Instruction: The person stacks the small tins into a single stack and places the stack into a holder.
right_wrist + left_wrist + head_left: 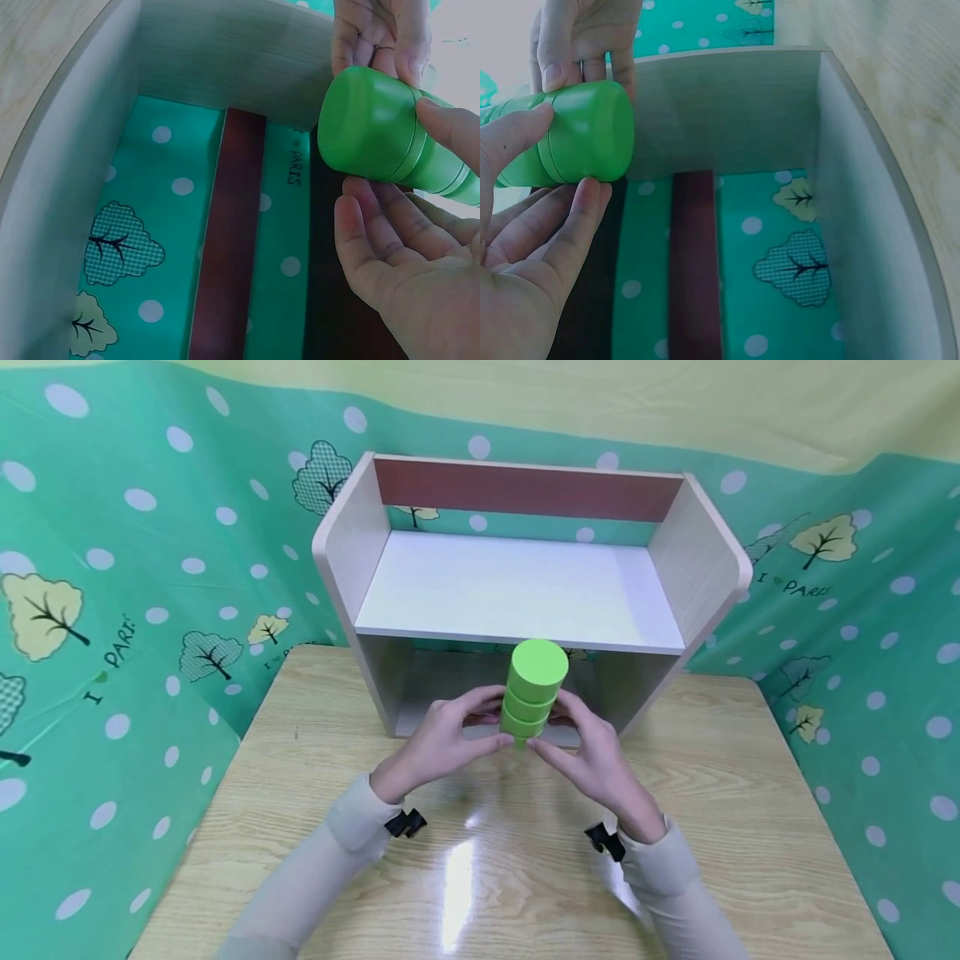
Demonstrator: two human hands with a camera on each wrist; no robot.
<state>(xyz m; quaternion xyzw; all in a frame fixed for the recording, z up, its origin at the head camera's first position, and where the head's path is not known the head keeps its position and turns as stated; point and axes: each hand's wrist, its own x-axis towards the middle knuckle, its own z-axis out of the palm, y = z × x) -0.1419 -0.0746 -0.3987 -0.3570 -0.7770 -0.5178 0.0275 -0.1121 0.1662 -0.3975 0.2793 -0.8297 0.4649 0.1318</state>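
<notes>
A plain green cylindrical bottle (538, 664) with grooved rings round its body is held up in front of the shelf unit, its wide flat end uppermost in the head view. My left hand (450, 735) grips its left side, thumb near the lower part and fingers behind. From the right, my right hand (592, 760) holds it the same way, thumb in front. The left wrist view shows the bottle (592, 131) between thumb and fingertips of both hands. In the right wrist view, the wide end of the bottle (367, 124) protrudes past the fingers.
A pale two-level shelf unit (517, 585) with a dark red back strip (525, 489) stands at the back of the wooden table (300, 760). Its side panels rise on both sides of the upper shelf. Green dotted cloth (187, 510) hangs behind and beside the table.
</notes>
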